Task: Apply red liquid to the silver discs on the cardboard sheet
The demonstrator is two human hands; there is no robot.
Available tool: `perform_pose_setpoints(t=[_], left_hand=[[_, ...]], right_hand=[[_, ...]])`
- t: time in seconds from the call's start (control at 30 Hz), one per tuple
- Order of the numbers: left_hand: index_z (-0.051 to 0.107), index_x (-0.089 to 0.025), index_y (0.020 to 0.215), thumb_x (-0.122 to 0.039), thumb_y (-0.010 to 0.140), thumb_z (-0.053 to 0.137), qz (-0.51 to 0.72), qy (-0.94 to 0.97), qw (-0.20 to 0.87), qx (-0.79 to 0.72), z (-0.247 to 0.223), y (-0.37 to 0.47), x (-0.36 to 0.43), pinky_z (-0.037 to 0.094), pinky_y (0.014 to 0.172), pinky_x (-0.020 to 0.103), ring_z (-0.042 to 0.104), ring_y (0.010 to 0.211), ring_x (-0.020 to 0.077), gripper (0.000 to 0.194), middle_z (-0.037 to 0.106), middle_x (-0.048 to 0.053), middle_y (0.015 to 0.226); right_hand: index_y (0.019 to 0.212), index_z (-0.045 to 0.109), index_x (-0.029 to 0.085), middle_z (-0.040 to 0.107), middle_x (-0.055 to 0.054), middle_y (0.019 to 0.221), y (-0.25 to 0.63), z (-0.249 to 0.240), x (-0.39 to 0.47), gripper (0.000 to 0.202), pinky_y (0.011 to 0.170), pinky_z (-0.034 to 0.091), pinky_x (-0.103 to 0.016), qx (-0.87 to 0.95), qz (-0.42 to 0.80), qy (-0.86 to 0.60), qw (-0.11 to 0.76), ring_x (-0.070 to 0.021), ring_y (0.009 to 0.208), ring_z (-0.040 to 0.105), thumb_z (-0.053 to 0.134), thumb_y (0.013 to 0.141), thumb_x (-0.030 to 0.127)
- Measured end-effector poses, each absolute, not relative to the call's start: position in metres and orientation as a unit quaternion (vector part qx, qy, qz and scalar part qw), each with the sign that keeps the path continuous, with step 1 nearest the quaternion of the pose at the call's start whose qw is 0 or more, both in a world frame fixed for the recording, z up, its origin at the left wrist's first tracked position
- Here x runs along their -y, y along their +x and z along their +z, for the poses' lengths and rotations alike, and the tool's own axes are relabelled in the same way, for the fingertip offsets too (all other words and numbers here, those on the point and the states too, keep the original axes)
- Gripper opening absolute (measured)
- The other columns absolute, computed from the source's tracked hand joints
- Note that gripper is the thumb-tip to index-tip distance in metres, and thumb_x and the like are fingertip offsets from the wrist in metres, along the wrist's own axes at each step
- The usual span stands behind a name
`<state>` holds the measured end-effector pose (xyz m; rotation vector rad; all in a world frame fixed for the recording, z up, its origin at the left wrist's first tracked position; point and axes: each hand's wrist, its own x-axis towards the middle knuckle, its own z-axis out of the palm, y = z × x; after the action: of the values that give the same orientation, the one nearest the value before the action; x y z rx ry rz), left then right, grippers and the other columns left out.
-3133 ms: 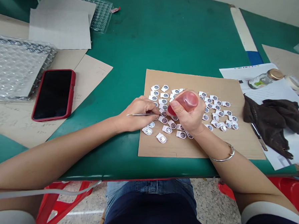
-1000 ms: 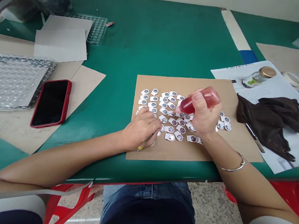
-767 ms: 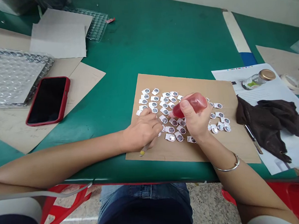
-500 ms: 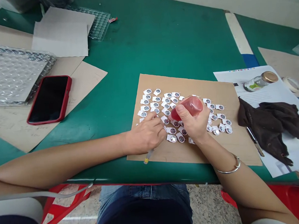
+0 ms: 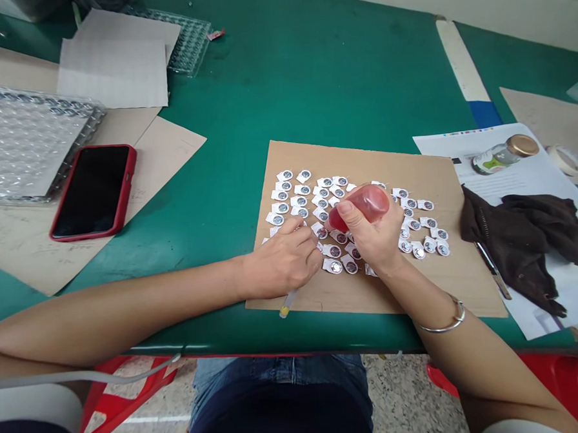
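My right hand (image 5: 380, 237) is wrapped round a translucent red squeeze bottle (image 5: 366, 205), tilted with its lower end toward my left hand. My left hand (image 5: 284, 259) is closed; a thin translucent stick with a yellow end (image 5: 287, 302) pokes out beneath it, toward the table edge. What its fingertips pinch is hidden. Around both hands, rows of small white tags with round silvery centres (image 5: 333, 266) lie on a brown cardboard sheet (image 5: 354, 158). Some tags are hidden under my hands.
To the right are a dark brown cloth (image 5: 517, 230), a tweezers-like metal tool (image 5: 493, 270), printed paper (image 5: 440, 144) and a lidded glass jar (image 5: 499, 157). A red-cased phone (image 5: 94, 191) lies at left, near a clear bubbled plastic sheet (image 5: 18, 140) and grey card (image 5: 116, 70).
The view has shifted very slightly. Both hands keep nearly the same place and grip, and the red bottle is still tilted the same way.
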<state>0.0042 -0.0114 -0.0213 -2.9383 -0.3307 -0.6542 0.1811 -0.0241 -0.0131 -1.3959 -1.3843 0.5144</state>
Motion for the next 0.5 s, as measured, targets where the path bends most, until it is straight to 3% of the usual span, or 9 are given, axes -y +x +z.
perform_pose_setpoints(t=[0.5], left_hand=[[0.053,-0.014,0.063,-0.010,0.087,0.035,-0.216,-0.970,0.045,0.102,-0.0209,0.0030,0.0102,0.040,0.071,0.036,0.043,0.062,0.0155,0.030,0.055,0.004,0.060]], right_hand=[[0.074,0.059,0.018,0.060,-0.001,0.068,0.1823,-0.0139,0.0238,0.023,0.064,0.047,-0.031,0.579,0.199,-0.601,0.513,-0.0120,0.064,0.056,0.064,0.072,0.040]])
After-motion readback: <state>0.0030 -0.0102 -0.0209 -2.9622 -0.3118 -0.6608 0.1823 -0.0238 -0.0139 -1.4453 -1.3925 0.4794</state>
